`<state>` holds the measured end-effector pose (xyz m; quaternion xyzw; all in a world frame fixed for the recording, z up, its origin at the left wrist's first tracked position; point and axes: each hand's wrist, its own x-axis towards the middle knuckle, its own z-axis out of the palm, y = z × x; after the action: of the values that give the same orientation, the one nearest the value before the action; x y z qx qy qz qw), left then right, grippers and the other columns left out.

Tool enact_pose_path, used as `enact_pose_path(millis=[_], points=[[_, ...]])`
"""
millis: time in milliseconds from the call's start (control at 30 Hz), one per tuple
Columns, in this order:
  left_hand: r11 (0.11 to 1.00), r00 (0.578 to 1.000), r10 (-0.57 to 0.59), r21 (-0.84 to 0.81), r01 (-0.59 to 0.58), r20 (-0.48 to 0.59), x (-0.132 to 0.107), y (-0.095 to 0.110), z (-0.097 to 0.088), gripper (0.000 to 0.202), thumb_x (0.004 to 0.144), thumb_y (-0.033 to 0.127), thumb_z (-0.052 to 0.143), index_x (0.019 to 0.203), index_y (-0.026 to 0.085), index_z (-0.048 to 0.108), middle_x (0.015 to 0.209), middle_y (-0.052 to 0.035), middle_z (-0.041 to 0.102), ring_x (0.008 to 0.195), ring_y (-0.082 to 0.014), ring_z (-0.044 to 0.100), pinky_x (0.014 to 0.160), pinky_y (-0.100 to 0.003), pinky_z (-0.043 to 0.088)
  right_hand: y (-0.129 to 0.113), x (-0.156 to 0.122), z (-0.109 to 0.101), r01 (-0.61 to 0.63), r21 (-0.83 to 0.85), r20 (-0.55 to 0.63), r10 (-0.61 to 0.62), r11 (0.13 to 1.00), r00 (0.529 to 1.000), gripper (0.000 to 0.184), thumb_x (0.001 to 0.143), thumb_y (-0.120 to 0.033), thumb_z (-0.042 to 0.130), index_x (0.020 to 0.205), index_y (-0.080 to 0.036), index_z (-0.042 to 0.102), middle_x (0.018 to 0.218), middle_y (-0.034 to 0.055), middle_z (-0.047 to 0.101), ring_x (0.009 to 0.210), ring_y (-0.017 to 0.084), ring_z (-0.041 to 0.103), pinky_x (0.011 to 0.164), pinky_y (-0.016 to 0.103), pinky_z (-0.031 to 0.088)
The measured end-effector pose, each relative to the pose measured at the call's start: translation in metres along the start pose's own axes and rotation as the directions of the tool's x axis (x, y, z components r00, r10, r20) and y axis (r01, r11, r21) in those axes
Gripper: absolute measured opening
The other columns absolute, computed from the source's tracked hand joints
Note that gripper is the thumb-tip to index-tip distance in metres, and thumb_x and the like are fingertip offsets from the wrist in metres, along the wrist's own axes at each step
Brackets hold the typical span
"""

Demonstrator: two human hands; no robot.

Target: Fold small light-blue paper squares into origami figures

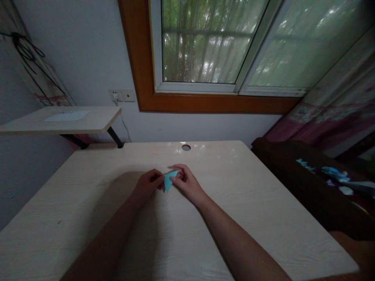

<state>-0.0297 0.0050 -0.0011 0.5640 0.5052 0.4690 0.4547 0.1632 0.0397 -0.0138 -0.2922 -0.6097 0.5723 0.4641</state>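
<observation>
1. From here I see the left hand (148,183) pinching the left edge of a pointed turquoise paper (168,182).
2. The right hand (190,186) grips its right side, thumb in front.
3. The paper sits between both, over the pale desk (234,203); touching, I can't tell.
4. Beyond: round hole (186,147), window (205,58).
</observation>
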Motion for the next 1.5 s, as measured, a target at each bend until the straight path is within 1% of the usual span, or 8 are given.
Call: enact_pose_path(millis=[133, 333, 500, 733, 867, 1000, 1267, 1500], points=[[0.999, 1.0, -0.03, -0.034, 0.03, -0.004, 0.0, 0.001, 0.001, 0.024, 0.082, 0.039, 0.066, 0.08, 0.016, 0.061, 0.065, -0.001, 0.069, 0.059, -0.014, 0.065, 0.06, -0.026, 0.052, 0.003, 0.002, 0.001, -0.02, 0.101, 0.043, 0.015, 0.995, 0.999, 0.05, 0.077, -0.031, 0.076, 0.121, -0.027, 0.052, 0.082, -0.0031, 0.06, 0.072, 0.012, 0.055, 0.07, 0.027, 0.045], [0.993, 0.998, -0.059, -0.099, 0.061, 0.024, 0.0, -0.001, 0.002, 0.028, 0.081, 0.042, 0.068, 0.081, 0.015, 0.06, 0.071, -0.0049, 0.073, 0.064, -0.0168, 0.069, 0.064, -0.029, 0.057, 0.003, 0.003, 0.0, -0.048, 0.111, 0.015, 0.047, 0.993, 0.999, 0.048, 0.074, -0.038, 0.078, 0.115, -0.025, 0.056, 0.08, -0.0027, 0.061, 0.073, 0.014, 0.057, 0.069, 0.028, 0.046], [0.993, 0.998, -0.042, -0.109, 0.047, 0.048, 0.0, -0.001, 0.001, 0.027, 0.084, 0.041, 0.065, 0.083, 0.015, 0.061, 0.075, -0.0058, 0.074, 0.068, -0.0169, 0.07, 0.067, -0.03, 0.057, 0.009, 0.005, -0.003, -0.03, 0.134, 0.003, 0.029, 0.991, 1.0, 0.047, 0.074, -0.037, 0.079, 0.114, -0.025, 0.058, 0.079, -0.0028, 0.061, 0.073, 0.014, 0.058, 0.07, 0.028, 0.046], [0.988, 0.999, -0.036, -0.148, 0.039, 0.02, -0.001, 0.006, 0.002, 0.026, 0.084, 0.04, 0.063, 0.082, 0.014, 0.062, 0.075, -0.005, 0.071, 0.069, -0.0167, 0.068, 0.068, -0.03, 0.055, 0.011, 0.006, -0.004, -0.041, 0.131, -0.014, 0.043, 0.99, 0.999, 0.048, 0.074, -0.038, 0.079, 0.115, -0.025, 0.058, 0.079, -0.0027, 0.062, 0.075, 0.015, 0.06, 0.074, 0.03, 0.048], [0.993, 1.0, -0.005, -0.12, 0.007, 0.014, -0.001, 0.004, 0.002, 0.022, 0.084, 0.036, 0.064, 0.089, 0.015, 0.062, 0.075, -0.0045, 0.071, 0.07, -0.0168, 0.068, 0.068, -0.03, 0.054, 0.009, 0.006, -0.003, -0.046, 0.137, -0.011, 0.047, 0.99, 0.999, 0.048, 0.075, -0.035, 0.078, 0.117, -0.025, 0.057, 0.081, -0.0019, 0.063, 0.075, 0.015, 0.06, 0.074, 0.03, 0.048], [0.996, 1.0, 0.023, -0.09, -0.023, -0.004, 0.0, 0.0, 0.002, 0.025, 0.081, 0.036, 0.067, 0.094, 0.015, 0.062, 0.074, -0.0033, 0.07, 0.069, -0.0164, 0.067, 0.068, -0.03, 0.053, 0.01, 0.005, -0.004, -0.061, 0.142, -0.006, 0.063, 0.988, 0.998, 0.054, 0.076, -0.034, 0.077, 0.124, -0.026, 0.054, 0.08, -0.0021, 0.063, 0.074, 0.015, 0.06, 0.072, 0.029, 0.048], [0.999, 1.0, 0.02, -0.031, -0.019, 0.012, 0.0, 0.003, 0.002, 0.019, 0.082, 0.034, 0.065, 0.086, 0.015, 0.062, 0.071, -0.0024, 0.069, 0.068, -0.015, 0.063, 0.067, -0.028, 0.051, 0.008, 0.005, -0.003, -0.08, 0.148, -0.011, 0.082, 0.986, 0.997, 0.059, 0.075, -0.036, 0.077, 0.127, -0.028, 0.05, 0.076, -0.0043, 0.061, 0.069, 0.014, 0.057, 0.065, 0.027, 0.046], [0.999, 1.0, -0.001, -0.042, 0.002, 0.009, 0.0, -0.001, 0.0, 0.019, 0.082, 0.034, 0.064, 0.085, 0.015, 0.063, 0.07, -0.0017, 0.068, 0.067, -0.0146, 0.063, 0.067, -0.027, 0.05, 0.007, 0.005, -0.003, -0.078, 0.184, -0.012, 0.081, 0.98, 0.997, 0.058, 0.074, -0.032, 0.077, 0.125, -0.029, 0.051, 0.072, -0.006, 0.058, 0.066, 0.012, 0.055, 0.064, 0.026, 0.045]])
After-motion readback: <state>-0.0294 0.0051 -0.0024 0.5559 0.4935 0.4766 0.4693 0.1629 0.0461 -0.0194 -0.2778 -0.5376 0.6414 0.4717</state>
